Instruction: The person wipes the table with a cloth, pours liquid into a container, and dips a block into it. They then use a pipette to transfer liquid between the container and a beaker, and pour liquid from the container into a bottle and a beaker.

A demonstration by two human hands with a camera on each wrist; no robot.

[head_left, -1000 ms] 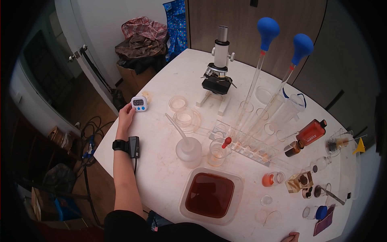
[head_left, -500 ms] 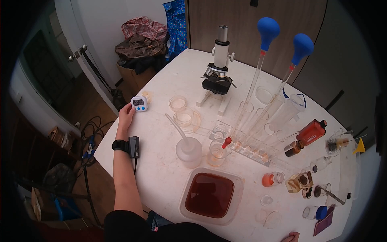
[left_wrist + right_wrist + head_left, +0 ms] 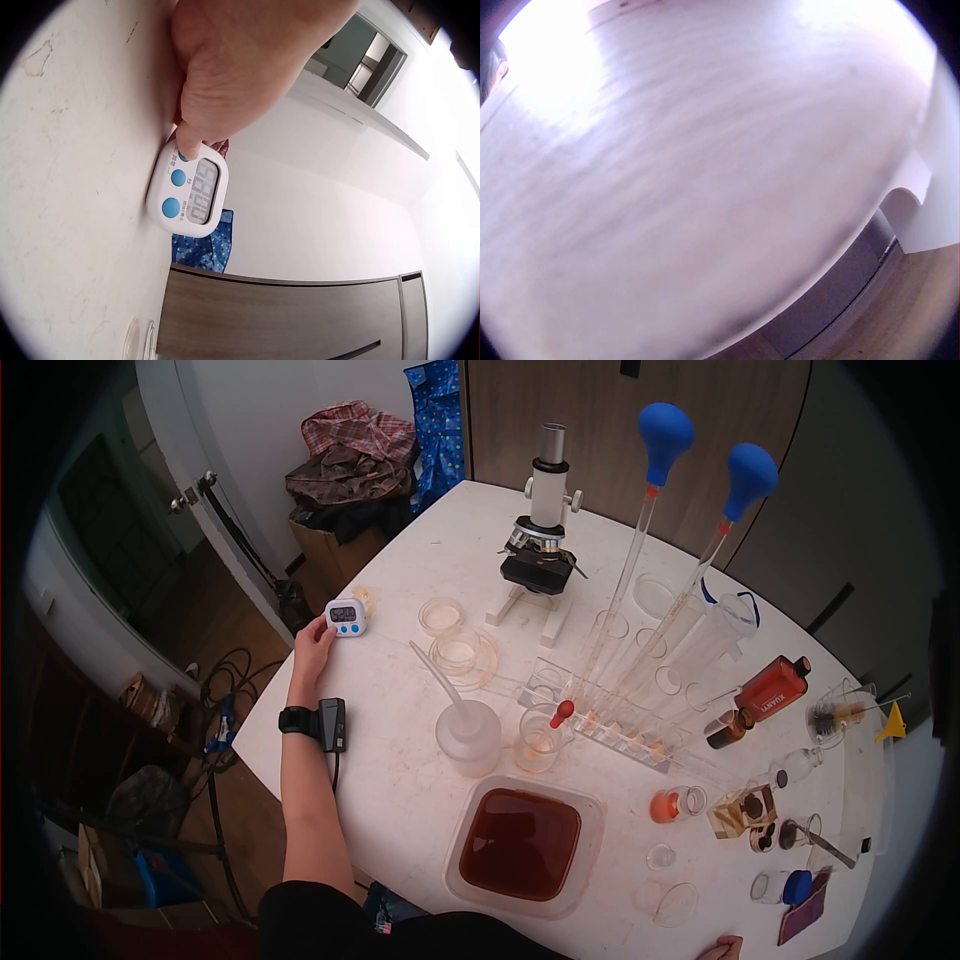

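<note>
I see the left hand (image 3: pixel 313 650) pinching the white timer (image 3: pixel 345 617) at the left side of the bench (image 3: pixel 400 790); the thumb (image 3: pixel 189 141) lies upon one of its blue buttons (image 3: pixel 178 178). The right hand (image 3: pixel 724 948) is at the near edge, toward the right; only a part is visible, so I cannot tell whether it is closed or loose. To the right of the timer there are clear dishes (image 3: pixel 440 617), and farther stands a microscope (image 3: pixel 547 510). Nearer, a bottle (image 3: pixel 468 740) stands beside a beaker (image 3: pixel 537 752), with a tub (image 3: pixel 455 872) of dark red liquid (image 3: pixel 520 845) on their near side.
</note>
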